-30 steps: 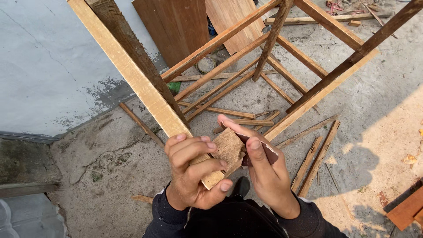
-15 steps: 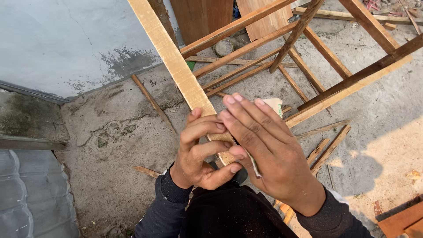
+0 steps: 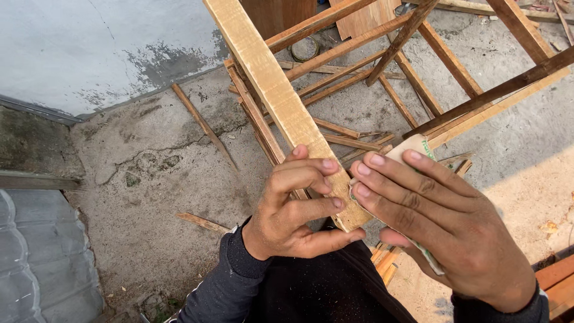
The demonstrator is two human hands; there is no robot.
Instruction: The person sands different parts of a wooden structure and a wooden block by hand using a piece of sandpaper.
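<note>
A long pale wooden slat (image 3: 272, 90) runs from the top of the view down toward me. My left hand (image 3: 293, 206) grips its near end, fingers curled over the top face and thumb underneath. My right hand (image 3: 445, 224) lies flat with a folded sheet of sandpaper (image 3: 412, 146) under its fingers, pressed against the right side of the slat's end. The sandpaper's far tip sticks out past my fingertips. Dark sleeves cover both forearms.
A wooden frame of crossed brown bars (image 3: 478, 90) stands on the concrete ahead. Loose thin strips (image 3: 203, 122) lie scattered on the ground. A pale wall (image 3: 89, 42) rises at upper left, corrugated sheeting (image 3: 36, 263) sits at lower left, and reddish boards (image 3: 556, 284) at lower right.
My right hand turned from holding the sandpaper beside the slat to lying flat over it against the slat's end. The view shifted and drew closer; the left grip held.
</note>
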